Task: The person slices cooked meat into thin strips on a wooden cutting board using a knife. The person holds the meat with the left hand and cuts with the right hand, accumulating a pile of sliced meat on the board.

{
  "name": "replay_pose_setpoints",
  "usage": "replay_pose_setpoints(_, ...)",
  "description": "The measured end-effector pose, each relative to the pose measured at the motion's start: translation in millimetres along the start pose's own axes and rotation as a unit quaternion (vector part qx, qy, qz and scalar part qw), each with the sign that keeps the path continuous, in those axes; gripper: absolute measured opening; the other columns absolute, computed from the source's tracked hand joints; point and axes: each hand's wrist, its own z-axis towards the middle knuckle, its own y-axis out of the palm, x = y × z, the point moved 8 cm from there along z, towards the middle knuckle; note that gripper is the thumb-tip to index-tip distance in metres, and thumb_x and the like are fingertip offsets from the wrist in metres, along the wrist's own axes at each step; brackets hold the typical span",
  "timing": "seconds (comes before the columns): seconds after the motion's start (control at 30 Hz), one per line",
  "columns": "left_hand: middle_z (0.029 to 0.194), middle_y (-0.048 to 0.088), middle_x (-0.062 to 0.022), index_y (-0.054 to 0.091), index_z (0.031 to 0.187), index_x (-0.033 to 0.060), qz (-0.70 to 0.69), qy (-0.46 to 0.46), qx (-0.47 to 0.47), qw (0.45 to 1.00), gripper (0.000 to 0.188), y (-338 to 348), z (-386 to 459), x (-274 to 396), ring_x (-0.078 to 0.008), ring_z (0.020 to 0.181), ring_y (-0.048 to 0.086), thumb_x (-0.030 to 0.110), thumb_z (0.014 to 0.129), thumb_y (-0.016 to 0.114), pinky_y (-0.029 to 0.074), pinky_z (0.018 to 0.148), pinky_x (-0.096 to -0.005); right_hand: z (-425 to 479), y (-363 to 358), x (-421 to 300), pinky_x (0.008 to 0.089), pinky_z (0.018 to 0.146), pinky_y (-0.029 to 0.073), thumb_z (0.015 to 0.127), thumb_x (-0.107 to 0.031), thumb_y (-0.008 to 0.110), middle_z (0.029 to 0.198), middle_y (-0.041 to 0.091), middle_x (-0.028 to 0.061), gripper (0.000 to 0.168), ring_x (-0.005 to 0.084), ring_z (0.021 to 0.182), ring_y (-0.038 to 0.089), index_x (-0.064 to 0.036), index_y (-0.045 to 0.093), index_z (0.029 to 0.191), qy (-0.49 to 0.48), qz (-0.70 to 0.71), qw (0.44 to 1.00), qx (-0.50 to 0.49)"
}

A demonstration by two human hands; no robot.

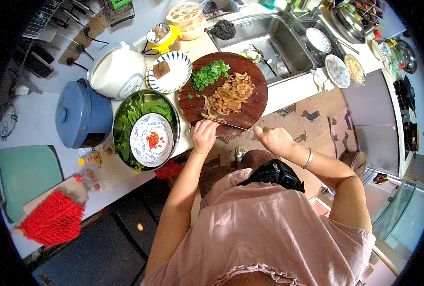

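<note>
A round dark wooden cutting board (258,85) lies on the counter, its near edge close to me. On it are a heap of brown sliced food (232,94), perhaps meat or tofu skin, and a pile of chopped green herbs (209,74). My right hand (274,140) grips a knife at the board's near right edge. The thin knife blade (235,126), seen nearly edge-on, points left across the near rim. My left hand (204,135) has its bent fingers bunched on a small brown piece (212,118) beside the blade; its fingertips are partly hidden.
Left of the board, a patterned bowl (137,143) with chopped red pepper sits in a basin of leafy greens (126,111). Behind is a striped plate (178,73) with a brown block. A rice cooker (115,71) and blue pot (79,114) stand further left. The sink (258,35) lies beyond.
</note>
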Motion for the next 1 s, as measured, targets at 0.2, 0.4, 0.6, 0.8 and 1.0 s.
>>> replay_pose_setpoints(0.2,0.086,0.067,-0.0064,0.071,0.085,0.0061,-0.017,0.001,-0.001,1.000,0.009,0,1,-3,-0.0275,0.081,0.064,0.005,0.078,0.077,0.052,0.074,-0.0374,21,16,-3,0.0403,0.047,0.055,0.084,-0.006,0.058,0.065,0.067,0.0145,0.026,0.0324,0.059,0.070,-0.001,0.046,0.107,-0.005,0.003,0.999,-0.045)
replay_pose_setpoints(0.4,0.086,0.067,-0.0060,0.071,0.085,0.0069,-0.025,-0.013,-0.019,0.999,0.008,1,5,-3,-0.0274,0.081,0.064,0.007,0.079,0.076,0.052,0.073,-0.0370,74,25,-20,0.0392,0.055,0.058,0.074,-0.012,0.077,0.078,0.069,0.0179,0.047,0.0334,0.069,0.072,-0.001,0.044,0.106,-0.017,0.007,0.999,-0.049)
replay_pose_setpoints(0.6,0.085,0.066,-0.0052,0.071,0.085,0.0081,-0.021,-0.012,-0.020,1.000,0.009,1,5,-5,-0.0268,0.081,0.063,0.008,0.078,0.077,0.052,0.073,-0.0367,47,30,-7,0.0382,0.052,0.057,0.083,-0.010,0.065,0.079,0.068,0.0160,0.029,0.0318,0.068,0.072,-0.003,0.045,0.102,0.015,-0.005,0.999,-0.030)
replay_pose_setpoints(0.8,0.085,0.067,-0.0047,0.071,0.084,0.0088,-0.019,-0.009,-0.019,1.000,0.009,0,5,-3,-0.0262,0.082,0.064,0.006,0.078,0.076,0.053,0.073,-0.0367,-2,37,12,0.0383,0.049,0.056,0.084,-0.005,0.058,0.077,0.067,0.0161,0.021,0.0312,0.065,0.071,-0.003,0.045,0.101,0.015,-0.007,1.000,-0.018)
replay_pose_setpoints(1.0,0.089,0.069,-0.0048,0.073,0.086,0.0086,-0.026,-0.001,-0.015,1.000,0.011,2,5,-1,-0.0257,0.085,0.065,0.005,0.077,0.077,0.054,0.076,-0.0361,-11,35,18,0.0448,0.050,0.054,0.086,-0.006,0.056,0.070,0.066,0.0188,0.018,0.0364,0.063,0.069,-0.003,0.044,0.099,0.045,0.058,0.997,-0.025)
